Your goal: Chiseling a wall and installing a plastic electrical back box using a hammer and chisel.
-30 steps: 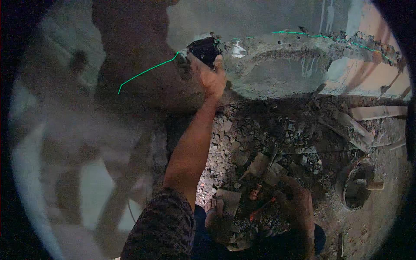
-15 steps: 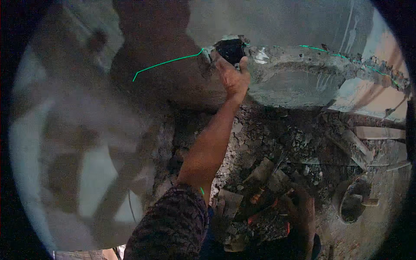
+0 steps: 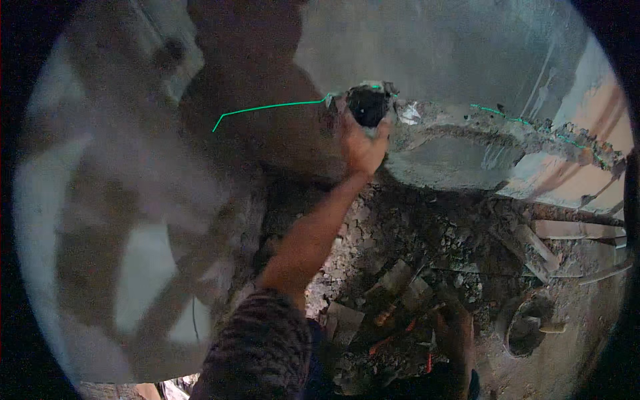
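Observation:
My left hand is raised to the grey plastered wall. Its fingers lie along the left side and its thumb along the right side of a dark box, which looks like an electrical wall box. The box sits in a rough, broken-edged hole, and its inside is too dark to make out. Scraps of pale, shiny material show just right of it. Lower right, in deep shadow, a dim shape that seems to be my right hand is near a red-handled tool; its fingers are unclear.
A rough chased groove and green laser lines run across the wall. Below lie rubble, flat broken slabs and several tools. At right are wooden boards and a round bucket with a handled tool in it.
The view has shifted, so the wall and box appear lower. My left hand stays at the box, its fingers farther along the left side. The box opening looks rounder and less square than before.

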`<state>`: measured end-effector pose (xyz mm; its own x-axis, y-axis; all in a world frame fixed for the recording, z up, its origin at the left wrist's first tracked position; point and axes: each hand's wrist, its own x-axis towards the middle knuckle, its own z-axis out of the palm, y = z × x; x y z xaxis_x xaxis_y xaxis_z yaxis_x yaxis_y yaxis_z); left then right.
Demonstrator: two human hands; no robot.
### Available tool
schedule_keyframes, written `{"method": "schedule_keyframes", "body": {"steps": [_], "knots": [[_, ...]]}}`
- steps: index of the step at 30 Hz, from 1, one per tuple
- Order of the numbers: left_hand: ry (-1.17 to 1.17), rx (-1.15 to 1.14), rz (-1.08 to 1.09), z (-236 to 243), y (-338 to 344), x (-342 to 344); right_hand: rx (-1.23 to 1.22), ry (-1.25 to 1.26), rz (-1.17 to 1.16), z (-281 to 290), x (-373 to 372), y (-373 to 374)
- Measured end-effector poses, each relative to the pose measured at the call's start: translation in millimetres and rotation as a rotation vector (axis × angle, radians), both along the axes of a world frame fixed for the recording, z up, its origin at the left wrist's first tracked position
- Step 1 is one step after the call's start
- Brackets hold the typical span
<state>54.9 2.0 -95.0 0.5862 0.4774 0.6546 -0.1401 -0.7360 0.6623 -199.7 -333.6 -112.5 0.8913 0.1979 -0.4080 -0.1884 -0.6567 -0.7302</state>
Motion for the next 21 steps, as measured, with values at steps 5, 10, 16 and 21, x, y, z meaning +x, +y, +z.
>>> {"method": "schedule_keyframes", "body": {"steps": [5, 10, 16, 21], "knots": [[0.518, 0.16, -0.155, -41, 2, -80, -0.038, -0.037, -0.015, -6, -4, -5], [1.02, 0.271, -0.376, -103, 8, -150, -0.015, -0.35, 0.051, -16, -1, 6], [1.372, 0.254, -0.552, -149, 10, -164, 0.092, -0.142, 0.044, 25, 1, 19], [1.451, 0.464, -0.716, -153, 11, -161, 0.169, -0.066, -0.006, 28, 3, 23]]}}
